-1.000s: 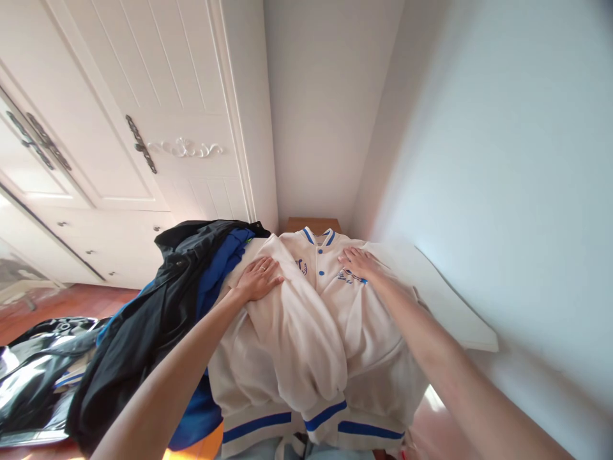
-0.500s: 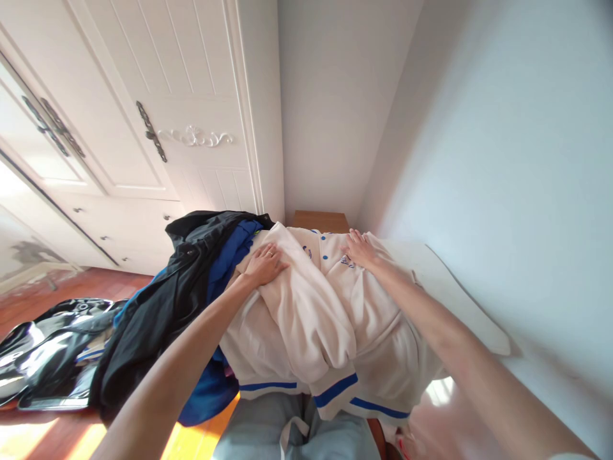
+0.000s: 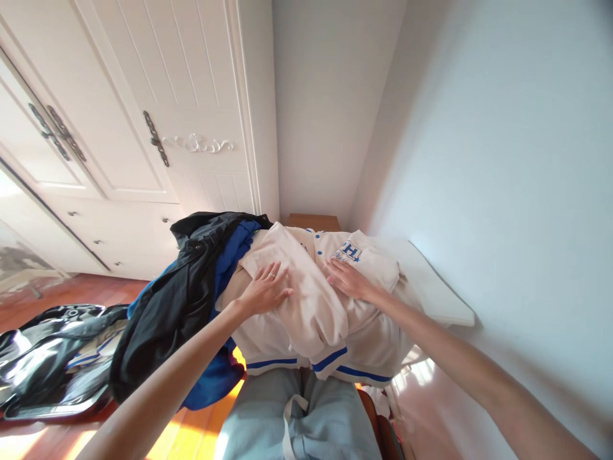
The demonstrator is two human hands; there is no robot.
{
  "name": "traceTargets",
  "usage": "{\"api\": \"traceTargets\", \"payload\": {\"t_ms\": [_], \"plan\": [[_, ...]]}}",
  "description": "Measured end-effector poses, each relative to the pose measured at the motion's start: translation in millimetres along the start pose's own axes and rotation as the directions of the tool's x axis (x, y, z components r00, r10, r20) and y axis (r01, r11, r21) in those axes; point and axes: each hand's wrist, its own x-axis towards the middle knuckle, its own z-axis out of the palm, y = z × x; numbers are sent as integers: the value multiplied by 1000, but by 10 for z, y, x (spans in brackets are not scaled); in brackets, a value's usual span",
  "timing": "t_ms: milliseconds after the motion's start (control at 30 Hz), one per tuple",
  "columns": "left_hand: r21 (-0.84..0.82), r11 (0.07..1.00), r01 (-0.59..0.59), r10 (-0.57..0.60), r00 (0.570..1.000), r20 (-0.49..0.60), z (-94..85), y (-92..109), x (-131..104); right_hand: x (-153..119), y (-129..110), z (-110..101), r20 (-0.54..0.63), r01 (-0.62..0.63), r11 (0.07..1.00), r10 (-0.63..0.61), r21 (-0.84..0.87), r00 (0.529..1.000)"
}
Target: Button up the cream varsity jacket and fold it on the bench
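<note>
A cream jacket [image 3: 313, 306] with blue-striped cuffs and hem lies spread in front of me, one sleeve folded diagonally across its body. Blue snaps and blue lettering show near its far end. My left hand [image 3: 265, 287] rests flat on the jacket's left side by the folded sleeve, fingers spread, a ring on one finger. On the other side, my right hand [image 3: 349, 278] lies on the cloth just below the lettering, fingers stretched out. Neither hand grasps the fabric. Under the jacket a white board [image 3: 440, 291] sticks out to the right.
Black clothing [image 3: 177, 306] and blue clothing [image 3: 211, 377] hang down at the left. An open suitcase [image 3: 62, 364] with packed clothes lies on the wooden floor. A white wardrobe [image 3: 201, 83] stands at the back left; a pale wall [image 3: 502, 140] rises on the right.
Both hands have slid toward me over the jacket, the right one uncovering more of the lettering. The view has shifted slightly, and the jacket's hem sits a little higher in it.
</note>
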Motion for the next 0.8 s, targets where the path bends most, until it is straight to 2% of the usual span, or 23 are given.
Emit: {"api": "traceTargets", "payload": {"t_ms": [67, 133, 233, 300, 367, 433, 500, 600, 667, 800], "plan": [[-2, 1000, 5, -5, 1000, 14, 17, -64, -146, -82, 11, -12, 70, 29, 1000, -29, -2, 997], [-31, 999, -18, 18, 1000, 22, 10, -146, -269, -152, 47, -30, 72, 13, 1000, -12, -5, 997], [-21, 1000, 12, -14, 995, -94, -50, -320, -366, -255, 195, -79, -64, -118, 993, 117, -19, 991], [20, 996, 87, -84, 986, -141, -95, -452, -370, -330, 341, -112, -86, -248, 968, 243, -40, 966], [47, 989, 142, -138, 987, -81, -146, -568, -327, -394, 486, -147, 13, -313, 948, 314, -65, 949], [61, 986, 157, -158, 987, 7, -226, -650, -239, -429, 599, -199, 103, -314, 947, 320, -69, 942], [79, 982, 172, -176, 983, 44, -334, -687, -111, -439, 677, -265, 89, -331, 942, 336, -62, 938], [106, 970, 220, -218, 975, -33, -427, -664, 103, -459, 752, -330, 23, -422, 904, 424, -65, 905], [111, 974, 198, -190, 979, -75, -365, -621, 204, -491, 778, -327, 33, -461, 885, 463, -66, 885], [119, 980, 162, -172, 981, 84, -131, -575, 269, -497, 696, -317, 39, -468, 882, 471, -60, 881]]}}
